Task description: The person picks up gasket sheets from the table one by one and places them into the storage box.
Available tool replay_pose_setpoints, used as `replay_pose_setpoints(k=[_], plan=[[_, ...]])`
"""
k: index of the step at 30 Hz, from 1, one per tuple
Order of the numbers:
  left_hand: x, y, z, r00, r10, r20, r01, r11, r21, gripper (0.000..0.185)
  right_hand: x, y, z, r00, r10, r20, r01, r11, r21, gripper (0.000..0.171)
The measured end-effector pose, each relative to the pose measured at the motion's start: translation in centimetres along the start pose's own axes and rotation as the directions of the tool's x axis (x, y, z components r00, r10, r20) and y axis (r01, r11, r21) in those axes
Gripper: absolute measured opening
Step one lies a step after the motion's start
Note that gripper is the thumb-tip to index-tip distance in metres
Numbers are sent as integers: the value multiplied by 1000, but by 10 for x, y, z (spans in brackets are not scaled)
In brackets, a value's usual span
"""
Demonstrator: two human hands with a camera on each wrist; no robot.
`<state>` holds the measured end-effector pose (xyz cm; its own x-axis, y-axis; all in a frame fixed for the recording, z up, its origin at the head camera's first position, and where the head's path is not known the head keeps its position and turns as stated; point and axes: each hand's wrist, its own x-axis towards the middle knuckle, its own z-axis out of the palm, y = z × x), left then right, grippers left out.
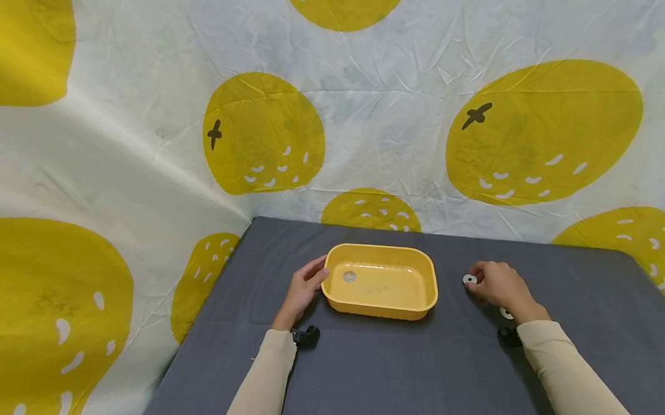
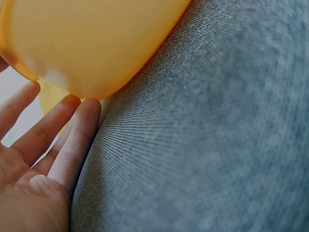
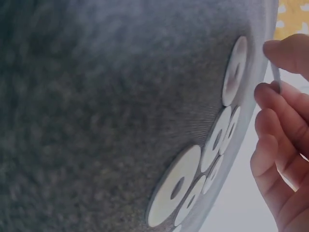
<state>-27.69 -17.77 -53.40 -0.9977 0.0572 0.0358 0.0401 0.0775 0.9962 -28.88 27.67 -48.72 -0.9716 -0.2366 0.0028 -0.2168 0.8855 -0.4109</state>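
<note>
With my left hand [image 1: 300,292], I'm loosely holding the left edge of the yellow tub [image 1: 380,311]. Right of the tub, my right hand [image 1: 502,286] is curling and pinching a flat ring [image 1: 468,279].

Grey fabric-covered worktop [image 1: 380,373]. Yellow tray [image 1: 376,311] on far half; pale washers [image 3: 165,207] lying flat to its right.

The person wears long, pale beige sleeves, the left sleeve [image 1: 264,373] bearing a small, dark, crossed mark low down. A black, curved wrist device [image 1: 309,336] sits beside the left cuff; another black device [image 1: 507,336], partly hidden, shows by the right sleeve [image 1: 574,380].
</note>
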Motion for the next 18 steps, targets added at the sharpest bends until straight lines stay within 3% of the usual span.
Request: replay_pose_setpoints(k=[18], plan=[[0, -1, 1, 1000, 13, -1, -13, 1000, -8, 44, -4, -27, -12, 972, -76, -224, 84, 996, 27, 33]])
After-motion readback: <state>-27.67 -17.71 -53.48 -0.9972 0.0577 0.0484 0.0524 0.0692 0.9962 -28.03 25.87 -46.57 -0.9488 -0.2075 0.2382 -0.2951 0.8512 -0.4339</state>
